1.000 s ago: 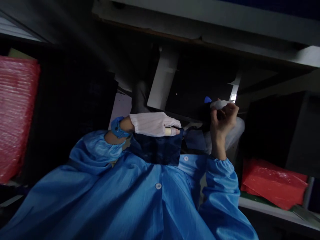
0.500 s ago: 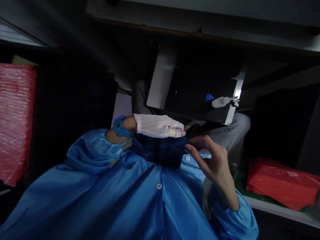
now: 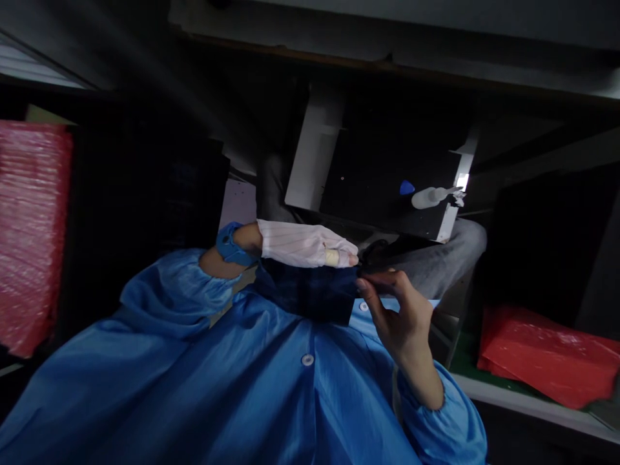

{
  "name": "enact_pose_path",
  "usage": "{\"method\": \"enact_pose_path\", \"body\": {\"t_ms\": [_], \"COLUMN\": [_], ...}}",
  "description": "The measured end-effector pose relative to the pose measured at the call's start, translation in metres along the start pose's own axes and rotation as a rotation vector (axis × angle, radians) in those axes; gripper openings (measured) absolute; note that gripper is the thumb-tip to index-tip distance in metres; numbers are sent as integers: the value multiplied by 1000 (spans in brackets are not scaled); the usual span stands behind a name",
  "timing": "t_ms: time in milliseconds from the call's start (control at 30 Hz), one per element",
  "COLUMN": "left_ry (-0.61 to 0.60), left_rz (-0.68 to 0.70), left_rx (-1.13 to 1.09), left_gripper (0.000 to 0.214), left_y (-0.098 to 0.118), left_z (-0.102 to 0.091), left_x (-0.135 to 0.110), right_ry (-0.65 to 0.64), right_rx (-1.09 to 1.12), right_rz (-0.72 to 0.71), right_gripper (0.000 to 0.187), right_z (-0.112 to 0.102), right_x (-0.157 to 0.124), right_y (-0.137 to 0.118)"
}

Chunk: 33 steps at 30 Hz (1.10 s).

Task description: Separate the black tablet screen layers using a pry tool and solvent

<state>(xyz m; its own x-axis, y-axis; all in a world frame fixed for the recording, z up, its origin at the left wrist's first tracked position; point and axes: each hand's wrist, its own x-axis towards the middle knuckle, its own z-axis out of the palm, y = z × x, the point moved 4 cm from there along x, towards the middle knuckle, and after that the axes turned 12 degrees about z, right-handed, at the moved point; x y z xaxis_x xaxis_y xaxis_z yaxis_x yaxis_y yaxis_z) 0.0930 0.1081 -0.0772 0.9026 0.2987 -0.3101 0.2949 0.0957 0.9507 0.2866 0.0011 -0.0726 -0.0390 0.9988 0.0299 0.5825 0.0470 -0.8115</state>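
My left hand point(image 3: 310, 245), in a white striped glove with tape round one finger, is closed on the upper edge of a dark glossy panel point(image 3: 307, 290). The panel is held flat-sided in front of my blue coat. At its right upper corner, the thumb and forefinger of my bare right hand point(image 3: 402, 310) are pinched together. Whatever lies between those fingertips is too small and dark to make out. A blue strap point(image 3: 232, 244) circles my left wrist.
Beyond my hands stands a dark board point(image 3: 382, 174) with pale side strips. On it lie a white squeeze bottle point(image 3: 429, 197) and a small blue triangular piece point(image 3: 407, 187). Red bubble wrap point(image 3: 31, 232) is at the left, red bags point(image 3: 547, 355) at the right. A ledge point(image 3: 387, 48) crosses the top.
My right hand has shifted a little left and its fingers have drawn closer together at the panel's corner. The left hand and panel have barely moved.
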Motion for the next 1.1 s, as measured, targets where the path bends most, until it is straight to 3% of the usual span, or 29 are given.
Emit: {"method": "enact_pose_path", "body": {"t_ms": [400,967,1100], "left_ry": [15,90,53], "left_rz": [-25,-35,-23], "left_rx": [-26,-4,30], "left_gripper": [43,43,44], "left_y": [-5,-5,-7], "left_z": [-3,3,4], "left_x": [0,2,4], "right_ry": [-4,-143,-184], "right_rx": [-2,62,65], "right_rz": [59,89,99], "right_gripper": [22,17,18], "right_z": [5,0,-1], "right_x": [1,5,5], "right_y": [5,2,4]}}
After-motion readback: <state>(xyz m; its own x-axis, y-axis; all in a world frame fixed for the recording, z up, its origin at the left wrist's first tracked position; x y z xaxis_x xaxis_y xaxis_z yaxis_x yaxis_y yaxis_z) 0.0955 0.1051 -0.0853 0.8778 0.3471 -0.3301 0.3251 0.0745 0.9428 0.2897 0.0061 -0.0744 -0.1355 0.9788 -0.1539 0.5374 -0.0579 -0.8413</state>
